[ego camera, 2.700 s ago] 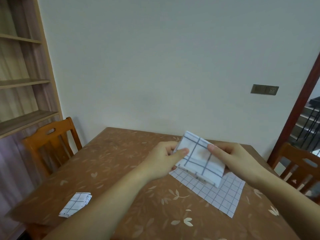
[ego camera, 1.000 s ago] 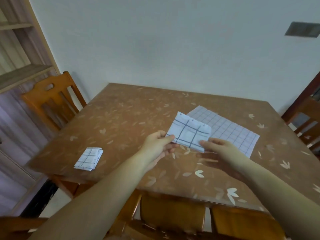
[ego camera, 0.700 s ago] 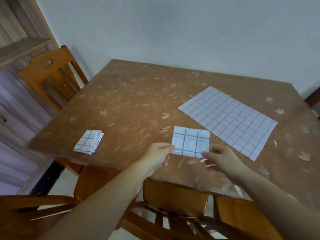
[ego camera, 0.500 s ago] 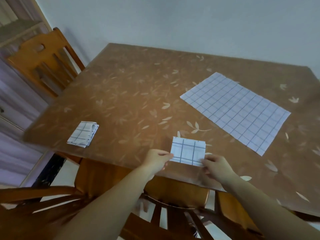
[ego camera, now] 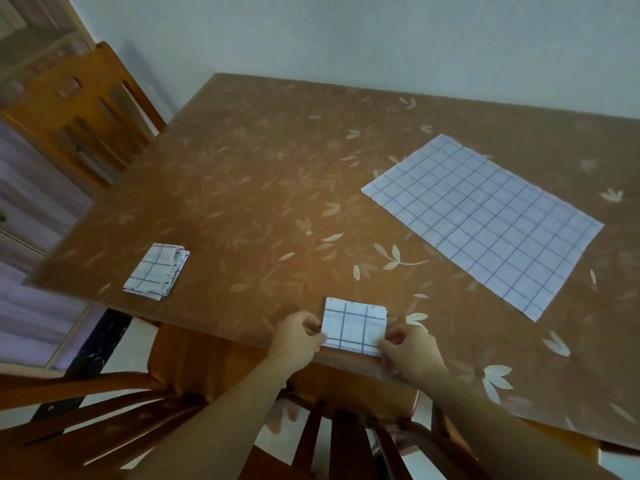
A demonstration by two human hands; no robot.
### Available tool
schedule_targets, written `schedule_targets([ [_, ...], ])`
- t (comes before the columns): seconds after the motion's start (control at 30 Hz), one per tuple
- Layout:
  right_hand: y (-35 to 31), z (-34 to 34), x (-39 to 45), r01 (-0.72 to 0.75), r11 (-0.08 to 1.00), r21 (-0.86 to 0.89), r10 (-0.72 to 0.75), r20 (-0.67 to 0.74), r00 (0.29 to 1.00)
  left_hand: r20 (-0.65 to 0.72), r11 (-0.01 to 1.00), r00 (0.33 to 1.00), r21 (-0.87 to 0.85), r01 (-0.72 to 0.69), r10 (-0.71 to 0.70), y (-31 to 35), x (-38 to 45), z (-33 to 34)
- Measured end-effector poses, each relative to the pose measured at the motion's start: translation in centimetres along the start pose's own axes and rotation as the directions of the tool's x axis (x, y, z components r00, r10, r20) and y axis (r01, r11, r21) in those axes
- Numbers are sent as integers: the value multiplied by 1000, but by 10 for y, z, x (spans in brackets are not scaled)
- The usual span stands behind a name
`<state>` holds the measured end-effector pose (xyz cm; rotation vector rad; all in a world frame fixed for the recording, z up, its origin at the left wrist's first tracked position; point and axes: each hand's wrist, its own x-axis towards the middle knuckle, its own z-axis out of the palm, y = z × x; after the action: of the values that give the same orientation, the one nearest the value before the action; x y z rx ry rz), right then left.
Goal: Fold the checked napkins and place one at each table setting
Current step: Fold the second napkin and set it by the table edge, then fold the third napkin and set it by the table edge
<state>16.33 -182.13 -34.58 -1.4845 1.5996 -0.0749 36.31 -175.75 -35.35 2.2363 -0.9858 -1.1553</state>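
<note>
A home dining room — wooden table (ego camera: pixel 263 188), chairs (ego camera: pixel 79 109), shelving (ego camera: pixel 31 39).

The table (ego camera: pixel 259 188) runs off the right edge; the folded napkin's (ego camera: pixel 355 327) lower corners sit under fingertips.

White napkins (ego camera: pixel 354 326) – blue checks, brown tablecloth (ego camera: pixel 263 188) – pale leaf print
</note>
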Motion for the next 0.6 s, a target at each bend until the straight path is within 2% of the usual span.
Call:
schedule_targets([
  [0.2,2,-42,-32,68,986,-152,-83,-97,992,-24,955,982,239,-178,189,29,-9,-12],
  [0.3,16,-88,-58,102,946,-309,-164,-181,970,8,894,946,324,-309,324,69,-14,-14],
  [0.43,46,-162,-97,46,876,-480,-205,-285,936,125,777,887,440,-451,444,129,-39,-1],
  [0.53,76,-214,-122,-7,859,-512,-214,-372,903,155,722,860,482,-495,486,169,-70,16],
  [0.6,99,-247,-139,-25,858,-514,-226,-420,879,146,721,852,474,-506,502,191,-91,32],
])
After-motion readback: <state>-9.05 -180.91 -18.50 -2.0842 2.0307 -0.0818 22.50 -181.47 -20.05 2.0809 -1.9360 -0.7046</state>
